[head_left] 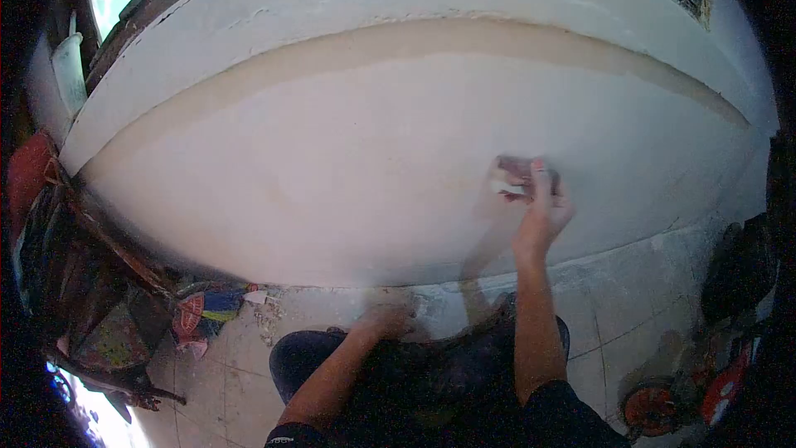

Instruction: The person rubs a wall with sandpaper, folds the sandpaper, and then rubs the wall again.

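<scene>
Raised against the pale curved wall (356,149), my right hand (543,199) is closed around a small reddish-brown and white thing (516,176) that I cannot make out. It is at or very near the wall surface, right of centre. My left hand (385,319) is low, in front of my knees, near the foot of the wall. Motion smears its fingers, so whether it holds anything cannot be seen.
Crumpled colourful packaging (199,315) lies on the tiled floor (236,377) at the left, beside dark bags or cloth. An orange-brown round container (651,406) stands at the lower right, near dark objects. A ledge (373,0) runs above the wall.
</scene>
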A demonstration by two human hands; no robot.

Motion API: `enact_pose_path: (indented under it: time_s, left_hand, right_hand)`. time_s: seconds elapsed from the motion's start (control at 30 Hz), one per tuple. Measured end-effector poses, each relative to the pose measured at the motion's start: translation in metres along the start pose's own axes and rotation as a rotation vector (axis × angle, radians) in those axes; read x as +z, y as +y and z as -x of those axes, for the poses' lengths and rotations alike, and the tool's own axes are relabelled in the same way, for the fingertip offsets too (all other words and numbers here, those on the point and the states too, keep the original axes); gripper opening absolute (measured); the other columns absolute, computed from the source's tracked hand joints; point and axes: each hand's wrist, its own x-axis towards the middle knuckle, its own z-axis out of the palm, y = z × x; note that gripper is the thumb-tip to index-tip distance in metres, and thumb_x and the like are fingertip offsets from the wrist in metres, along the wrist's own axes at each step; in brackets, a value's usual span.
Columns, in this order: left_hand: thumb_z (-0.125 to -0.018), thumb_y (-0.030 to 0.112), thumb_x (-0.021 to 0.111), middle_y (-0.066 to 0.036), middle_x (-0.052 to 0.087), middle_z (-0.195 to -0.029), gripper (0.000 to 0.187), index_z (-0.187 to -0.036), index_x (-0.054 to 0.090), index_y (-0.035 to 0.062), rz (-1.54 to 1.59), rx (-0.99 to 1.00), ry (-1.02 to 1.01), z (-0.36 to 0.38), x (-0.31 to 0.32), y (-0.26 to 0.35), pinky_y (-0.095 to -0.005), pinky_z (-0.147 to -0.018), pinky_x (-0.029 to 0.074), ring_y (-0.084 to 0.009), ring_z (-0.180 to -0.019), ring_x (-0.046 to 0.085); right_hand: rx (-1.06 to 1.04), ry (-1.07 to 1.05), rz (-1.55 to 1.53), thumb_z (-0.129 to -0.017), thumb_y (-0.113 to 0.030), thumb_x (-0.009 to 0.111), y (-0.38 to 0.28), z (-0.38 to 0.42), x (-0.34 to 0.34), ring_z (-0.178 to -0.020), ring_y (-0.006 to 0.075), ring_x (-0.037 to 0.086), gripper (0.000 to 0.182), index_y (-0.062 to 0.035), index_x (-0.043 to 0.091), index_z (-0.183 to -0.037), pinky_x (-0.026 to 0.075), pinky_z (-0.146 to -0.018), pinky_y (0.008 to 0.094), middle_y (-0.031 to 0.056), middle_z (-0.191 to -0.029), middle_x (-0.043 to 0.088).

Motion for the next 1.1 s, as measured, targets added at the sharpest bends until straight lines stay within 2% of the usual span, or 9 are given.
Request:
enact_pose_path:
  time_s: [0.07, 0.13, 0.27, 0.53, 0.6, 0.7, 0.8, 1.0, 1.1]
  left_hand:
    - [-0.097, 0.041, 0.055, -0.021, 0.059, -0.137, 0.054, -0.132, 0.059, 0.0000, -0.076, -0.001, 0.013, -0.010, 0.008, -0.001, -0.0526, -0.106, 0.044, -0.0378, -0.126, 0.057]
    - [-0.097, 0.041, 0.055, -0.021, 0.060, -0.137, 0.054, -0.132, 0.059, 0.0000, -0.137, 0.015, 0.058, -0.025, 0.020, -0.007, -0.0527, -0.106, 0.044, -0.0378, -0.126, 0.057]
    - [-0.096, 0.040, 0.055, -0.021, 0.060, -0.136, 0.054, -0.132, 0.059, 0.0002, -0.226, 0.069, 0.127, -0.021, 0.012, -0.002, -0.0529, -0.105, 0.045, -0.0376, -0.126, 0.058]
    - [-0.096, 0.039, 0.056, -0.021, 0.061, -0.134, 0.053, -0.132, 0.059, 0.0004, -0.280, 0.063, -0.278, -0.030, 0.006, -0.007, -0.0533, -0.104, 0.045, -0.0374, -0.125, 0.058]
    - [-0.095, 0.038, 0.056, -0.021, 0.063, -0.132, 0.052, -0.130, 0.060, 0.0003, -0.068, -0.051, 0.006, -0.021, 0.024, -0.008, -0.0523, -0.102, 0.047, -0.0380, -0.125, 0.058]
    - [-0.094, 0.040, 0.058, -0.021, 0.063, -0.132, 0.053, -0.130, 0.061, 0.0005, -0.342, 0.134, 0.204, -0.024, 0.022, -0.001, -0.0511, -0.103, 0.047, -0.0393, -0.125, 0.058]
    - [-0.093, 0.042, 0.060, -0.022, 0.061, -0.133, 0.055, -0.129, 0.061, 0.0002, -0.373, 0.083, 0.102, 0.039, -0.059, 0.055, -0.0517, -0.104, 0.046, -0.0413, -0.124, 0.058]
    - [-0.092, 0.043, 0.062, -0.022, 0.060, -0.134, 0.056, -0.131, 0.060, 0.0020, -0.228, 0.060, 0.079, -0.013, 0.017, -0.006, -0.0523, -0.105, 0.045, -0.0407, -0.124, 0.058]
    - [-0.092, 0.043, 0.062, -0.022, 0.060, -0.135, 0.058, -0.132, 0.059, 0.0029, -0.353, 0.174, 0.318, -0.040, 0.069, -0.044, -0.0526, -0.105, 0.045, -0.0405, -0.123, 0.058]
  right_hand:
    - [0.240, -0.005, 0.009, -0.096, -0.025, 0.070, 0.019, 0.026, 0.018, -0.067, 0.0151, 0.068, 0.023, -0.0016, 0.072, -0.092, 0.056, -0.057, 0.0301, 0.0079, -0.082, 0.071]
    - [0.019, -0.349, 0.237, -0.096, -0.026, 0.070, 0.061, 0.047, 0.018, -0.067, 0.0146, 0.069, 0.026, -0.0001, 0.072, -0.092, 0.056, -0.058, 0.0302, 0.0062, -0.081, 0.071]
    - [0.013, -0.503, 0.332, -0.096, -0.026, 0.070, 0.073, 0.051, 0.021, -0.064, 0.0127, 0.067, 0.027, 0.0007, 0.072, -0.093, 0.055, -0.059, 0.0302, 0.0047, -0.081, 0.072]
    - [0.033, 0.044, -0.063, -0.096, -0.026, 0.069, 0.001, 0.000, 0.008, -0.063, 0.0149, 0.068, 0.027, 0.0005, 0.069, -0.089, 0.055, -0.052, 0.0277, 0.0089, -0.081, 0.072]
    - [0.220, -0.086, 0.000, -0.096, -0.025, 0.069, 0.015, 0.032, 0.028, -0.063, 0.0138, 0.067, 0.026, 0.0011, 0.071, -0.093, 0.055, -0.053, 0.0273, 0.0093, -0.082, 0.072]
    - [0.082, -0.443, 0.225, -0.098, -0.025, 0.067, 0.065, 0.056, 0.025, -0.064, 0.0116, 0.065, 0.026, 0.0007, 0.073, -0.096, 0.053, -0.052, 0.0258, 0.0076, -0.080, 0.071]
    - [0.161, -0.553, 0.263, -0.096, -0.025, 0.070, 0.069, 0.053, 0.025, -0.063, 0.0129, 0.068, 0.028, 0.0010, 0.074, -0.105, 0.055, -0.053, 0.0273, 0.0095, -0.081, 0.072]
    - [-0.049, 0.127, -0.160, -0.095, -0.023, 0.071, 0.011, -0.019, -0.014, -0.060, 0.0174, 0.068, 0.022, -0.0014, 0.072, -0.098, 0.054, -0.051, 0.0274, 0.0119, -0.085, 0.074]
    - [0.011, 0.082, -0.098, -0.094, -0.024, 0.071, 0.003, -0.006, -0.002, -0.064, 0.0168, 0.069, 0.023, -0.0010, 0.071, -0.100, 0.055, -0.053, 0.0271, 0.0110, -0.088, 0.074]
